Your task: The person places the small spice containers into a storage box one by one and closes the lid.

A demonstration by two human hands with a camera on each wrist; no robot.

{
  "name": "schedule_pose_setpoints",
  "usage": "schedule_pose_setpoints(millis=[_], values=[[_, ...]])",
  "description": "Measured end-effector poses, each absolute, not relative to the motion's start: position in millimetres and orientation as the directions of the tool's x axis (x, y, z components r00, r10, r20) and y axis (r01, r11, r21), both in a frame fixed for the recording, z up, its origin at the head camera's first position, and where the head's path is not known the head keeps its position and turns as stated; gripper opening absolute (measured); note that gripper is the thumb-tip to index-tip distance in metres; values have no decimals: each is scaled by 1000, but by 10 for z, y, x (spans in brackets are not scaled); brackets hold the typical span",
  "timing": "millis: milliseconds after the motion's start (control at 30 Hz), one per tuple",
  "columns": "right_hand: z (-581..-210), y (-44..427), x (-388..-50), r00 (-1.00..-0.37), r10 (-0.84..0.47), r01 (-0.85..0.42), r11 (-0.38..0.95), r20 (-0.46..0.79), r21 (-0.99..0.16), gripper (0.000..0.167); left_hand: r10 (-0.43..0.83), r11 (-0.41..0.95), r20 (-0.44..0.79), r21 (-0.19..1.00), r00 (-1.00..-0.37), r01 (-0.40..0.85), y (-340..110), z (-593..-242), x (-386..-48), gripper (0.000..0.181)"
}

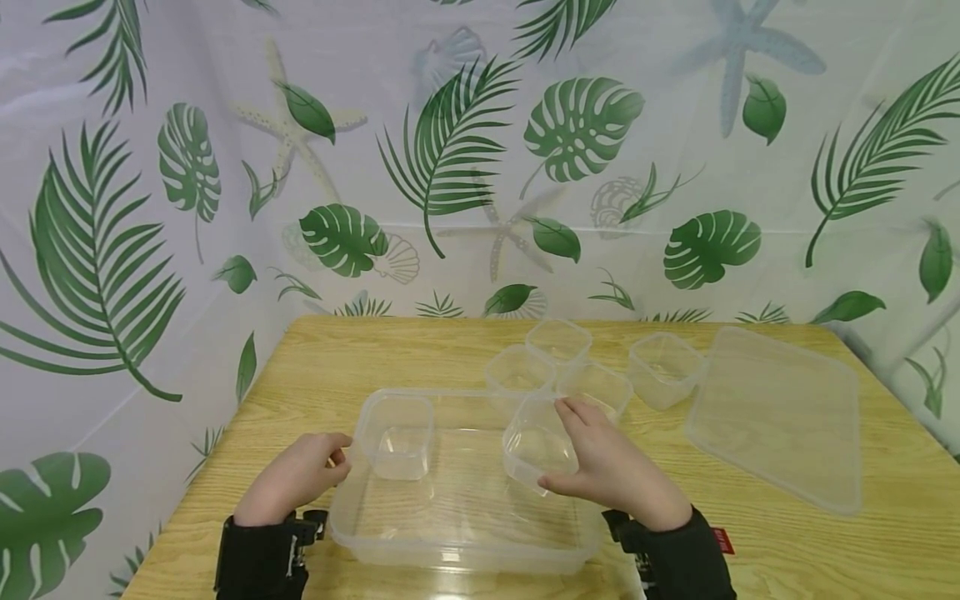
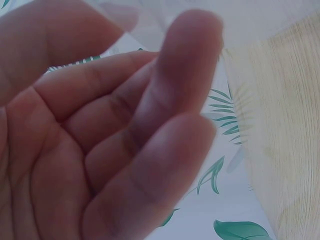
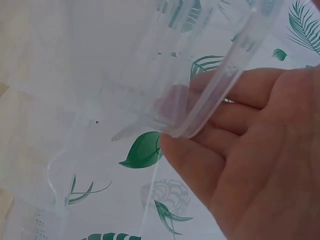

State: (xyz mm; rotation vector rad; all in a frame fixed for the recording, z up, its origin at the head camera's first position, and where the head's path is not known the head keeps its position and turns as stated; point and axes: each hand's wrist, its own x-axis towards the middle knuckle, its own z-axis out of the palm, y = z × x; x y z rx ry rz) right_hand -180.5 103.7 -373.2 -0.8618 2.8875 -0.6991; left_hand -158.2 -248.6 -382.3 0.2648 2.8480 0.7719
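Observation:
A large clear plastic container (image 1: 465, 557) lies on the table before me. Inside its back left corner sits a small clear container (image 1: 405, 468). My right hand (image 1: 611, 468) grips another small clear container (image 1: 534, 446), tilted over the right part of the large one. Thumb and fingers span that small container, and its rim (image 3: 212, 100) crosses in front of some fingers in the right wrist view. Beside the left end of the large container is my left hand (image 1: 296, 473), with loosely bent fingers (image 2: 150, 165) and nothing held. Whether its fingertips touch the rim, I cannot tell.
Several more small clear containers stand behind the large one, among them one (image 1: 517, 367) at its back edge and one (image 1: 666, 371) farther right. A big flat translucent lid (image 1: 780, 417) lies at the right. A leaf-patterned curtain (image 1: 465, 283) hangs behind the wooden table (image 1: 787, 550).

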Motion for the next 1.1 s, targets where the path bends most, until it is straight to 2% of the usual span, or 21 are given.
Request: schedule_pose_setpoints(millis=[800, 1100], values=[[-3861, 1018, -1889, -837, -542, -441, 749, -75, -495, 84, 219, 842, -132, 527, -967, 118, -2493, -3841, -1596, 27], [-3909, 985, -1915, -839, -536, -434, 763, -95, -479, 83, 215, 848, -129, 516, -968, 119, -2494, -3837, -1595, 27]])
